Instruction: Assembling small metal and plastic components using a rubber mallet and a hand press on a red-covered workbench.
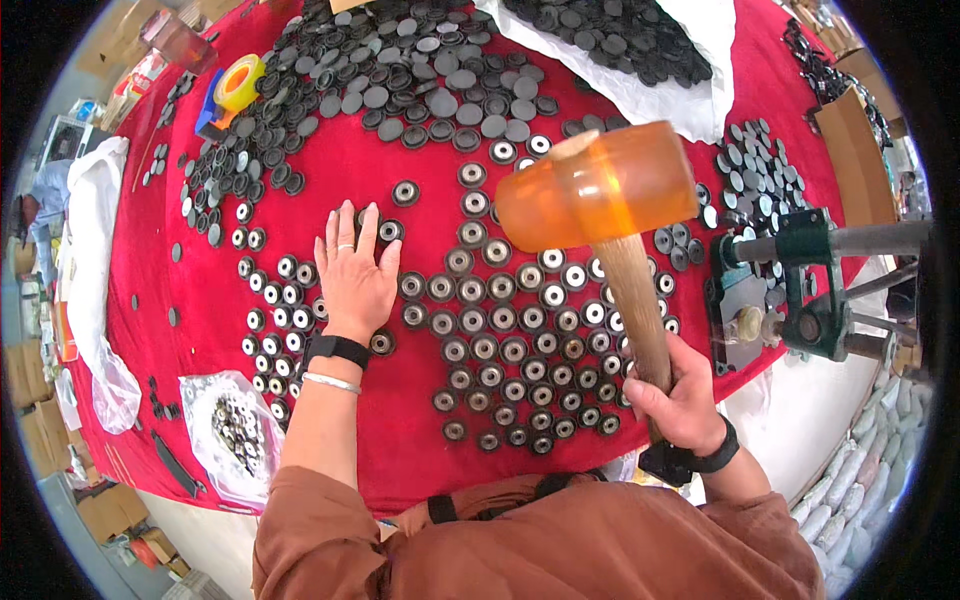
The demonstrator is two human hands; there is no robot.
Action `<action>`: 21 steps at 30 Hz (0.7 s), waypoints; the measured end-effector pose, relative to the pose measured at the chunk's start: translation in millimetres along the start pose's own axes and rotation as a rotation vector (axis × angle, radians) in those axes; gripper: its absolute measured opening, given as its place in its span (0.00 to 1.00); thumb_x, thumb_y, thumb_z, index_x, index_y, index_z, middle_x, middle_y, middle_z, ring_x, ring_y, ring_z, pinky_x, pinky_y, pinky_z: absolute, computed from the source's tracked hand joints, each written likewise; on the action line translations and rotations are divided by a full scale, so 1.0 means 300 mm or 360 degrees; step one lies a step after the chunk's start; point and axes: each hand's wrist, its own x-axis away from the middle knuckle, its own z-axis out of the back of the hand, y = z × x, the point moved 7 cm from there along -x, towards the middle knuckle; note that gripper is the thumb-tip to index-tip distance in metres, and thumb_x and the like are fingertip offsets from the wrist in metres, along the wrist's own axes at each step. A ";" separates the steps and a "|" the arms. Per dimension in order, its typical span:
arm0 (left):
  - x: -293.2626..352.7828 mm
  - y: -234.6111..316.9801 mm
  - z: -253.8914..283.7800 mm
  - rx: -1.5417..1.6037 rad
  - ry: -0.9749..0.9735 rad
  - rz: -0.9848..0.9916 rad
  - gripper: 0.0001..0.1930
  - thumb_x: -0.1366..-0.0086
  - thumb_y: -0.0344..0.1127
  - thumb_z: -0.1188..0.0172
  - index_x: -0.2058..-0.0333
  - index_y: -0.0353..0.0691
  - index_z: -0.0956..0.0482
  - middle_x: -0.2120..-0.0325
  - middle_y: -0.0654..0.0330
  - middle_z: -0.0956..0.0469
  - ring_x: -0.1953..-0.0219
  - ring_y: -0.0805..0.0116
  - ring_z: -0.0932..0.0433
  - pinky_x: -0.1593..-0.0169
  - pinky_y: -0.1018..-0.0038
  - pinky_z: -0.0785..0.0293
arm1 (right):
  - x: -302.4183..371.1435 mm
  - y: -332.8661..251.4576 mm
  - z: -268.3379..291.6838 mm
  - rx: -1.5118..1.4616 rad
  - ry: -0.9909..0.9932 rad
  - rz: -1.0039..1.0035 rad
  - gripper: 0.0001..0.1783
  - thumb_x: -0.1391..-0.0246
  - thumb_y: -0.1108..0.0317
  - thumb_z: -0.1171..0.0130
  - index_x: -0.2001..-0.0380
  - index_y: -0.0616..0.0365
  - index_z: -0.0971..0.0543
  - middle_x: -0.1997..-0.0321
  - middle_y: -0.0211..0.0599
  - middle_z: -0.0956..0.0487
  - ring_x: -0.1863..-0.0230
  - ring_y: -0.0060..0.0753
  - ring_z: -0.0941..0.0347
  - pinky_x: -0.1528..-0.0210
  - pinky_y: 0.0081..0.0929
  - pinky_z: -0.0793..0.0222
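My right hand [685,395] is wrapped round the wooden handle of a mallet [640,290]. Its translucent orange head is raised above the table, hiding some pieces below. My left hand [358,268] lies palm down on the red cloth with its fingers stretched out. A round black piece with a metal ring in its middle [390,231] sits against its thumb and index finger; another such piece [405,193] lies just beyond the fingertips. Several rows of these ringed black discs [513,350] spread between my hands. Smaller white-centred discs [292,294] lie left of my left wrist.
A heap of plain black discs [400,75] covers the far side, with more on a white sheet [700,110]. A green metal press [800,290] stands at the right edge. At left are a tape dispenser [238,85] and a clear bag of metal rings [235,430].
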 end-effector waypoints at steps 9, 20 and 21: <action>0.154 -0.002 0.043 0.0061 0.0006 -0.0067 0.29 0.36 0.46 0.45 0.37 0.46 0.36 0.34 0.49 0.44 0.32 0.49 0.47 0.33 0.49 0.51 | 0.009 -0.157 -0.036 -0.0144 -0.0177 0.0294 0.25 0.48 0.70 0.36 0.49 0.64 0.32 0.67 0.30 0.24 0.70 0.16 0.30 0.67 0.17 0.32; 0.075 0.074 0.039 -0.0113 -0.0212 -0.0216 0.30 0.34 0.45 0.48 0.36 0.40 0.41 0.36 0.54 0.39 0.31 0.56 0.47 0.34 0.40 0.57 | -0.264 -0.225 -0.235 0.0691 0.0037 0.0656 0.31 0.39 0.68 0.48 0.33 0.53 0.41 0.64 0.43 0.23 0.66 0.31 0.27 0.62 0.29 0.30; 0.076 0.071 0.029 -0.0020 -0.0268 -0.0161 0.29 0.35 0.46 0.47 0.37 0.43 0.39 0.37 0.56 0.36 0.31 0.57 0.46 0.35 0.38 0.57 | -0.278 -0.243 -0.273 0.0753 0.0048 0.0809 0.32 0.39 0.68 0.49 0.32 0.51 0.42 0.68 0.38 0.24 0.72 0.24 0.29 0.67 0.26 0.30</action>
